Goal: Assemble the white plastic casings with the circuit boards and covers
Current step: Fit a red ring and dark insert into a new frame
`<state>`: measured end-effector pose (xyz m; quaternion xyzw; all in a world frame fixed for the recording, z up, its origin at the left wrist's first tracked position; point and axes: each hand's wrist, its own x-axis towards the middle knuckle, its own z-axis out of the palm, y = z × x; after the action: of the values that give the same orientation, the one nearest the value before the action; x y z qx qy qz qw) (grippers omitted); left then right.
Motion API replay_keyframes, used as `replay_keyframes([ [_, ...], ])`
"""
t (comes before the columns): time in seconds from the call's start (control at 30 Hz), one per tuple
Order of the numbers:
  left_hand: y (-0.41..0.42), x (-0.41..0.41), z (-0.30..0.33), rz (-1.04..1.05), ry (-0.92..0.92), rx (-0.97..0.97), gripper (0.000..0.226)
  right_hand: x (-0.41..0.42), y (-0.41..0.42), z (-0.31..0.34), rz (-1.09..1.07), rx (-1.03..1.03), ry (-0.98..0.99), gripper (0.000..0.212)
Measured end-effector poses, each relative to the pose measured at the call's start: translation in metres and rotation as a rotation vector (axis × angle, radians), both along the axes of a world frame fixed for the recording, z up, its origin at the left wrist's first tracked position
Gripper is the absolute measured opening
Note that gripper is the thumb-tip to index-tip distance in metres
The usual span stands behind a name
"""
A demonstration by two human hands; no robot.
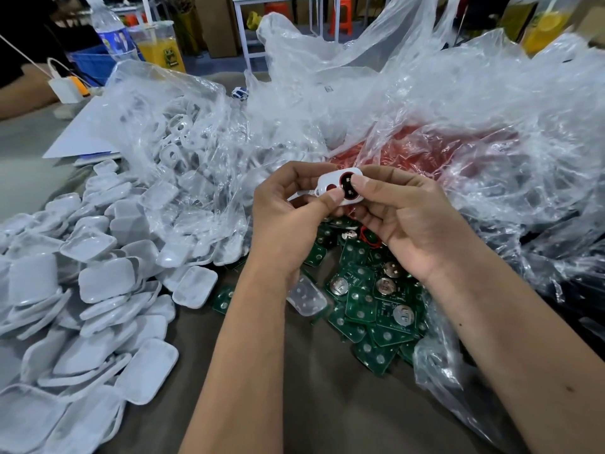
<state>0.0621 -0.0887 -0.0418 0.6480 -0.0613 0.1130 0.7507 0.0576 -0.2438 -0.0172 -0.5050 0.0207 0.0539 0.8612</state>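
Note:
Both hands hold one white plastic casing (330, 182) with a red-ringed button face, raised above the table centre. My left hand (288, 217) pinches its left end, thumb on the front. My right hand (406, 217) grips its right side, thumb pressing the face. Under the hands lies a heap of green circuit boards (370, 299) with round silver cells. A big pile of white covers (91, 283) fills the left side. One clear insert (307, 298) lies by the boards.
Crumpled clear plastic bags (425, 109) spread across the back and right, one holding white casings (176, 139), one over red parts (409, 149). A water bottle (113, 31), a yellow drink cup (160, 44) and another person's arm (23, 93) are at the far left.

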Motion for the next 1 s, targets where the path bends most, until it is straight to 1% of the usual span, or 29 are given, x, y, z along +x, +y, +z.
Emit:
replay_keyframes([
  [0.1, 0.003, -0.001, 0.001, -0.042, 0.036, -0.072, 0.025, 0.002, -0.004, -0.001, 0.044, 0.000, -0.017, 0.022],
  [0.2, 0.004, -0.002, 0.002, -0.098, 0.030, -0.144, 0.029, 0.002, -0.006, -0.001, 0.088, 0.057, -0.069, 0.021],
  [0.27, 0.001, -0.001, 0.002, -0.067, 0.022, -0.109, 0.027, 0.001, -0.004, -0.001, 0.031, 0.066, -0.133, 0.022],
  [0.3, 0.000, 0.000, 0.002, -0.032, 0.029, -0.081, 0.024, 0.001, -0.002, -0.001, -0.031, 0.018, -0.202, 0.022],
  [0.33, -0.001, 0.000, 0.001, 0.007, 0.049, -0.057, 0.020, 0.000, -0.001, -0.002, -0.113, -0.105, -0.300, 0.022],
  [0.37, -0.002, 0.000, 0.001, 0.036, 0.081, -0.048, 0.019, 0.000, -0.001, -0.002, -0.206, -0.301, -0.413, 0.024],
  [0.4, -0.001, 0.000, 0.002, 0.043, 0.120, -0.061, 0.022, 0.000, 0.000, -0.002, -0.282, -0.520, -0.520, 0.025],
  [0.43, 0.001, -0.001, 0.002, 0.022, 0.156, -0.093, 0.027, 0.000, 0.000, -0.003, -0.318, -0.708, -0.604, 0.026],
  [0.47, 0.002, -0.001, 0.003, -0.013, 0.181, -0.124, 0.031, -0.001, 0.000, -0.004, -0.316, -0.835, -0.663, 0.025],
  [0.53, 0.004, -0.001, 0.004, -0.064, 0.199, -0.151, 0.029, -0.003, 0.000, -0.006, -0.291, -0.985, -0.768, 0.020],
  [0.6, 0.004, -0.002, 0.003, -0.068, 0.223, -0.176, 0.026, -0.005, 0.002, -0.006, -0.273, -1.061, -0.852, 0.017],
  [0.67, 0.006, -0.002, 0.003, -0.071, 0.259, -0.208, 0.028, -0.005, 0.002, -0.005, -0.257, -1.097, -0.884, 0.020],
  [0.73, 0.008, -0.003, 0.003, -0.082, 0.274, -0.216, 0.030, -0.004, -0.001, -0.004, -0.227, -1.103, -0.863, 0.023],
  [0.83, 0.008, -0.003, 0.005, -0.096, 0.227, -0.220, 0.027, -0.001, -0.007, -0.002, -0.184, -1.019, -0.805, 0.025],
  [0.9, 0.009, -0.004, 0.007, -0.098, 0.187, -0.237, 0.023, 0.000, -0.009, -0.002, -0.180, -0.958, -0.795, 0.022],
  [1.0, 0.009, -0.004, 0.008, -0.087, 0.176, -0.243, 0.023, 0.002, -0.009, -0.002, -0.184, -0.905, -0.781, 0.018],
])
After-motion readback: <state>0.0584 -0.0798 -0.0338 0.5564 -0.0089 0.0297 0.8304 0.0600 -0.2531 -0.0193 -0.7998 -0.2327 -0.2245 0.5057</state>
